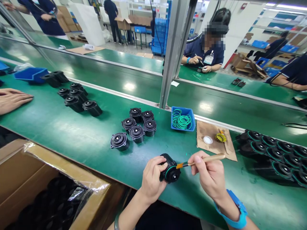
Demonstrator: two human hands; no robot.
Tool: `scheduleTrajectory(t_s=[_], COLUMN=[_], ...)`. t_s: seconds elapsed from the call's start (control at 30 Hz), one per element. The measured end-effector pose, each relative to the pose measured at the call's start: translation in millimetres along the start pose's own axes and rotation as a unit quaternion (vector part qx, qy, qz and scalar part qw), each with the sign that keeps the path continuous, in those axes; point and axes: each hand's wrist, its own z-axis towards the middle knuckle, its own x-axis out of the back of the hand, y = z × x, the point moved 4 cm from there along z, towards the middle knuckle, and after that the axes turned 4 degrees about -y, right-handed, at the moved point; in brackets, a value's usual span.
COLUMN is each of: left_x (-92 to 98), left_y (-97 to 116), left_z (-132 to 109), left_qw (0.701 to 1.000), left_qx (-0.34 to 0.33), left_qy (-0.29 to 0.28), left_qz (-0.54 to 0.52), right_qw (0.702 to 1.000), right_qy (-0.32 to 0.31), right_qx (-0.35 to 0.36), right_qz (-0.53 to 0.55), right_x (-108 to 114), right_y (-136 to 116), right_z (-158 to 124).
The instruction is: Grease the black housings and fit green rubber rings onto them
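My left hand [152, 177] is closed around a black round motor housing [170, 169] with a green ring on its face, held just above the green table's near edge. My right hand [209, 174] pinches a small wooden-handled brush [203, 160]; its orange bristles touch the housing's rim. A blue wristband sits on my right wrist. Several bare black housings [137, 126] stand in a cluster in front of my hands. To the right lies a row of housings fitted with green rings [275, 153].
A blue bin of green rings [182, 118] stands beside a brown paper sheet [213, 140] with a white cap and a yellow piece. More housings [76, 99] sit at left near another person's hand [13, 99]. A cardboard box [48, 185] is at bottom left. A metal post [174, 51] rises behind.
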Motion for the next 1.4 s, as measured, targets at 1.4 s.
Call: scheduleTrajectory(t_s=[1.4], left_x=[-2.7], left_y=[-22], left_z=[-6], left_qw=[0.911], left_qx=[0.281], left_qy=[-0.026], left_qz=[-0.301], right_qw=[0.993], right_qy=[-0.04], right_qx=[0.105], right_qz=[-0.043], right_x=[-18], right_y=[-8], right_z=[-11])
